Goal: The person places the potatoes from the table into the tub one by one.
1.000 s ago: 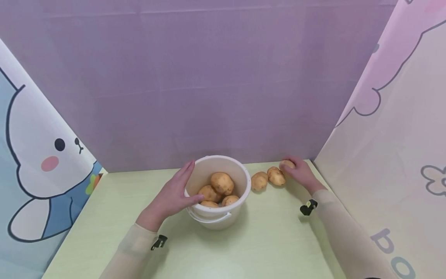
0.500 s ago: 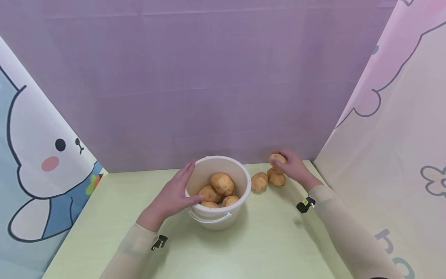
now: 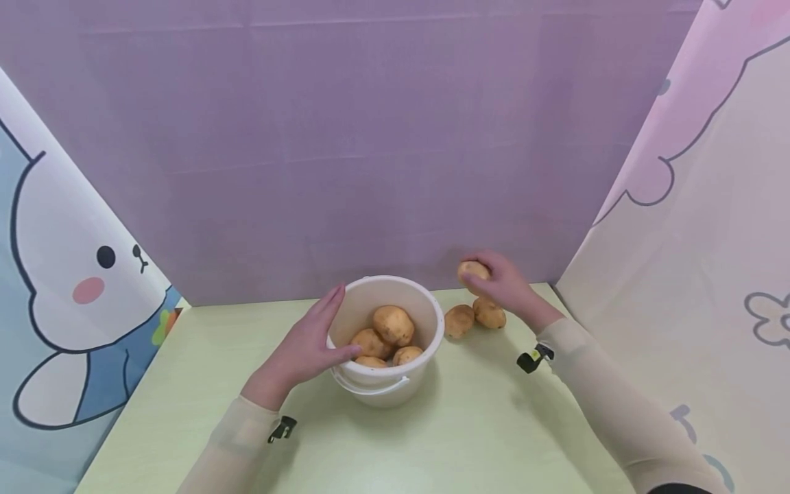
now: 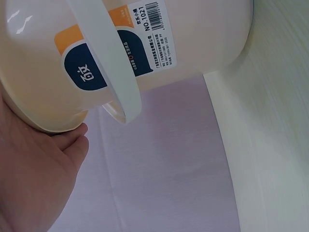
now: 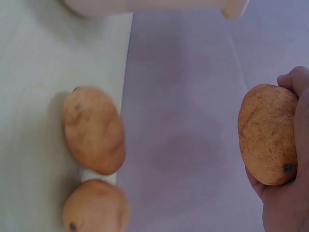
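Observation:
My left hand (image 3: 313, 339) rests at the left rim of a white bucket (image 3: 426, 374), fingers straight along its outside and thumb reaching over the opening. Several potatoes (image 3: 393, 325) lie inside the bucket. In the left wrist view, the left hand (image 4: 36, 169) touches the rim of the bucket (image 4: 203, 34), which carries a printed label. My right hand (image 3: 503, 281) grips a potato (image 3: 472, 273) above the table, right of the bucket. The right wrist view shows that held potato (image 5: 268, 135) between thumb and fingers. Two more potatoes (image 3: 459, 322) (image 3: 489, 313) sit side by side below it.
The pale green table (image 3: 494, 418) meets a purple backdrop (image 3: 395, 151) right behind the bucket and loose potatoes. Printed cartoon panels (image 3: 80, 274) (image 3: 710, 274) stand on both sides. The bucket's handle (image 3: 373, 390) hangs down at its front.
The right hand has lifted its potato from the right end of the row and carried it up and left, toward the bucket. The left hand and the bucket have stayed put.

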A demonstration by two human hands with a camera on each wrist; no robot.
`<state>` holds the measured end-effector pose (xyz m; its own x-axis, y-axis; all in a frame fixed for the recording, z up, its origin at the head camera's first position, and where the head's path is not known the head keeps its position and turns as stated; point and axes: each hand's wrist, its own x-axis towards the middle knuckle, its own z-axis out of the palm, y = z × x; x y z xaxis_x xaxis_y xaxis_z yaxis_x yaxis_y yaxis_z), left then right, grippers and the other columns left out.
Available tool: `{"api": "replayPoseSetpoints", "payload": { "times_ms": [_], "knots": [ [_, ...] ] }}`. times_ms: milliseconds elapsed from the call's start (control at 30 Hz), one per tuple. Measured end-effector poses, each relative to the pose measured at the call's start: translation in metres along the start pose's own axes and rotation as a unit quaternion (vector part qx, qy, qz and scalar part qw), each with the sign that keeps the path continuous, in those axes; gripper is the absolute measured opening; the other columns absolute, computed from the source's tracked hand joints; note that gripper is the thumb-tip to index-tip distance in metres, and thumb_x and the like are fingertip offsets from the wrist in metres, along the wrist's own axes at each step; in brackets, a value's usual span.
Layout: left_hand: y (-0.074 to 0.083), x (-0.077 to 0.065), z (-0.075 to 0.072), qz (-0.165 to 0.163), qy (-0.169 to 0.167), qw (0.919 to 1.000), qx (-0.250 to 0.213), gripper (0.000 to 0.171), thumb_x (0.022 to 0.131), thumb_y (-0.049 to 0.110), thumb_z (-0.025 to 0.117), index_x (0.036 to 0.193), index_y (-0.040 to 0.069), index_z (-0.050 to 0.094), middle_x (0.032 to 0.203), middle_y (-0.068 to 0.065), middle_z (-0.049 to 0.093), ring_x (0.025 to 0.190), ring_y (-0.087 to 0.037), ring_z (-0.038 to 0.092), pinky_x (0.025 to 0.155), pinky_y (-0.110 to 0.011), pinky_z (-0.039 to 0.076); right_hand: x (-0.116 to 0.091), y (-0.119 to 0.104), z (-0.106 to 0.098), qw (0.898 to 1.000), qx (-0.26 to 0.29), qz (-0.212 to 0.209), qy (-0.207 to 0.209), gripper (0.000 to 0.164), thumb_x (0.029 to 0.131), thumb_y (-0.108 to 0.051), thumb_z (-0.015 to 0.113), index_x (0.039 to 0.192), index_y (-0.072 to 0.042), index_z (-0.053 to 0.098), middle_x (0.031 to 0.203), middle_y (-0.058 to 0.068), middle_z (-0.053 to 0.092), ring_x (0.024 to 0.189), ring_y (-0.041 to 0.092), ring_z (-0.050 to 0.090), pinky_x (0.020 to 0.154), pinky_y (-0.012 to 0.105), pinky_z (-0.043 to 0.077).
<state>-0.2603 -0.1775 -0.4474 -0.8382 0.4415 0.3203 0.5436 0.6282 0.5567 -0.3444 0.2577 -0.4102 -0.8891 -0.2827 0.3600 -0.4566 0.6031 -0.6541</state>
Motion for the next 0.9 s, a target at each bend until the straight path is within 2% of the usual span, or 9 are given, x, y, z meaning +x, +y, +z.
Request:
{"api": "replayPoseSetpoints", "payload": {
  "times_ms": [267,633,900],
  "knots": [
    [0.000,0.000,0.001,-0.002,0.001,1.0000,0.003,0.122,0.091,0.067,0.081,0.176,0.003,0.021,0.181,-0.021,0.024,0.164,-0.043,0.028,0.126,-0.068,0.034,0.006,-0.029,0.005,0.999,0.000,-0.044,-0.011,0.035,0.104,-0.027,0.079,0.136,-0.013,0.075,0.124,0.005,0.073,0.098,0.024,0.064,0.084,0.045,0.054],
    [0.001,0.000,0.000,0.002,0.002,1.0000,0.003,0.122,0.091,0.068,0.080,0.176,0.003,0.021,0.181,-0.020,0.024,0.164,-0.043,0.029,0.126,-0.068,0.034,0.011,-0.064,0.017,0.995,0.002,-0.087,-0.039,0.035,0.105,-0.027,0.079,0.137,-0.014,0.075,0.129,0.003,0.072,0.105,0.022,0.066,0.088,0.044,0.056],
    [0.001,0.000,0.000,0.002,0.003,1.0000,0.001,0.122,0.091,0.068,0.080,0.176,0.003,0.022,0.182,-0.018,0.023,0.164,-0.043,0.029,0.126,-0.068,0.034,0.014,-0.086,0.030,0.989,0.005,-0.133,-0.063,0.035,0.103,-0.027,0.081,0.135,-0.015,0.076,0.130,0.002,0.072,0.109,0.020,0.064,0.090,0.044,0.056]
  ]
}}
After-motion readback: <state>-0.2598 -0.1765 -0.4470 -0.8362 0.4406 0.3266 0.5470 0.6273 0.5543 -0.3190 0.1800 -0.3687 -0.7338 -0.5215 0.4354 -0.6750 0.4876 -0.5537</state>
